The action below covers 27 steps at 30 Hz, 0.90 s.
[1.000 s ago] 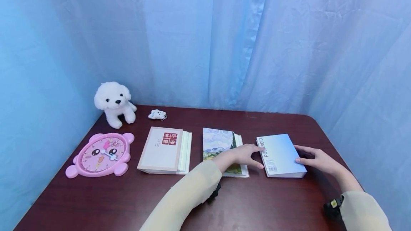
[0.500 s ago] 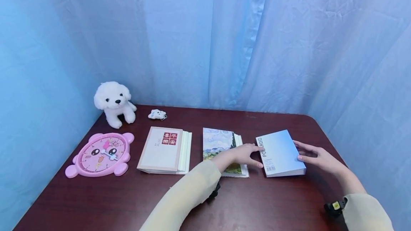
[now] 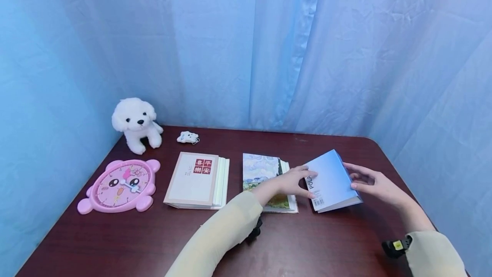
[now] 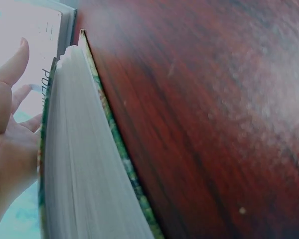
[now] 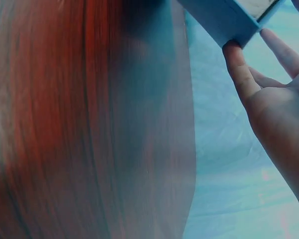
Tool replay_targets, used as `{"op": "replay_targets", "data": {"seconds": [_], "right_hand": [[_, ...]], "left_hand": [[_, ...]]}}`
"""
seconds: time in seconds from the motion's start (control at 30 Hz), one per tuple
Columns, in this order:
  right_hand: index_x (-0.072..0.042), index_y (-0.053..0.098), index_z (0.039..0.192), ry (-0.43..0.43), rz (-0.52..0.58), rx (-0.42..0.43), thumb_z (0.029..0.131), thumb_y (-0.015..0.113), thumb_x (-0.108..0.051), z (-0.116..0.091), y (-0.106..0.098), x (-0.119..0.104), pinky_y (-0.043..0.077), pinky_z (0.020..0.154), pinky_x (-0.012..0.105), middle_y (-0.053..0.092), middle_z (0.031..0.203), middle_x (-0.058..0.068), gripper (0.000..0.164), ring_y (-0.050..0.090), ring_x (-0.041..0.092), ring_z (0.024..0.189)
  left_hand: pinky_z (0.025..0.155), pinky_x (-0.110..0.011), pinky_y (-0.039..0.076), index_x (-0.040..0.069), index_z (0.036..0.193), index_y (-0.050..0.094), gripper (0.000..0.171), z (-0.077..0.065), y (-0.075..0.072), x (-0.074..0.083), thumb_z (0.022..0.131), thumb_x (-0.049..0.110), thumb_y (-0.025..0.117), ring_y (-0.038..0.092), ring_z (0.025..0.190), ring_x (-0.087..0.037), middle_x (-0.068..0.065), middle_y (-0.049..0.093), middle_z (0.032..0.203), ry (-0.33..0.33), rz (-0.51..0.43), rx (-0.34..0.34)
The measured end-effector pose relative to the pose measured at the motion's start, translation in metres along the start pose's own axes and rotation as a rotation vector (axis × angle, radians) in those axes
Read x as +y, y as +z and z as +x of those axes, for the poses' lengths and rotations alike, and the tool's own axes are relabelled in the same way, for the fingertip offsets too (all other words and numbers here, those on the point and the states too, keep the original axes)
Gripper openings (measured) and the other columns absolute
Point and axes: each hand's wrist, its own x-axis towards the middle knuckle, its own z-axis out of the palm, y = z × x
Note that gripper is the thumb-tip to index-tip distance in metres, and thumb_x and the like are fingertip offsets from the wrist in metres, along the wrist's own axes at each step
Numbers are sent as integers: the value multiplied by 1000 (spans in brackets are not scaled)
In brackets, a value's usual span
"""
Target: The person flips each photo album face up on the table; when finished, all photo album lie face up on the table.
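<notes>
A blue-and-white photo album (image 3: 330,174) with "POLA" lettering stands tilted on the table's right side, its right side raised and left edge low. My right hand (image 3: 378,187) pinches the raised right side, thumb at the cover's edge and fingers behind. In the right wrist view, thumb and index finger meet the corners of the album's blue spine (image 5: 224,22). Along the left edge lies my left hand (image 3: 290,183), fingers extended, an index fingertip and thumb touching the cover. Beneath that wrist is a landscape-painted album (image 3: 257,170), partly hidden; its page block (image 4: 79,139) fills the left wrist view.
Left of these sits a cream album (image 3: 192,178) with red square characters. A pink clock toy (image 3: 121,187), a white plush dog (image 3: 136,123) and a small white plush charm (image 3: 188,137) occupy the table's left. Blue curtains (image 3: 215,54) border the back and sides.
The blue album's right side has risen and the album has tipped and turned leftward. My right hand has moved up and left with it; the left hand has stayed at the left edge.
</notes>
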Motion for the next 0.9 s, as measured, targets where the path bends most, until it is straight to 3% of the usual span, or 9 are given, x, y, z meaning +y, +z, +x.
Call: {"op": "replay_targets", "data": {"seconds": [0.13,0.3,0.47,0.7,0.9], "right_hand": [[-9,32,148,-43,59,8,94,56,-7,2,3,-5,49,81,21,47,131,7,59,51,2,108],[-15,31,149,-37,125,0,93,56,-6,5,7,-12,52,80,28,44,137,7,62,52,-1,111],[-16,23,151,-58,208,-52,92,54,-3,8,11,-16,53,81,34,32,147,6,68,51,-3,115],[-10,15,152,-192,285,-123,91,51,6,16,20,-21,51,87,31,22,154,13,73,48,5,125],[-16,11,153,-168,288,-89,92,52,4,21,31,-20,51,87,27,17,155,13,76,44,-1,125]], "left_hand": [[111,-30,29,25,150,27,78,1,-2,-4,86,42,67,19,143,-13,-1,22,156,28,-75,24],[111,-30,29,25,152,19,82,1,-7,-8,87,40,66,22,142,-10,4,22,156,64,-184,33],[105,-32,37,31,152,16,84,-4,-11,-5,86,40,67,32,138,-18,4,22,156,23,-302,42],[92,-29,47,35,152,13,84,-9,-13,-4,87,35,67,46,129,-27,-3,30,152,-6,-473,67],[88,-24,49,34,152,13,79,-12,-17,-4,91,33,63,54,120,-22,-7,32,152,-6,-534,68]]}}
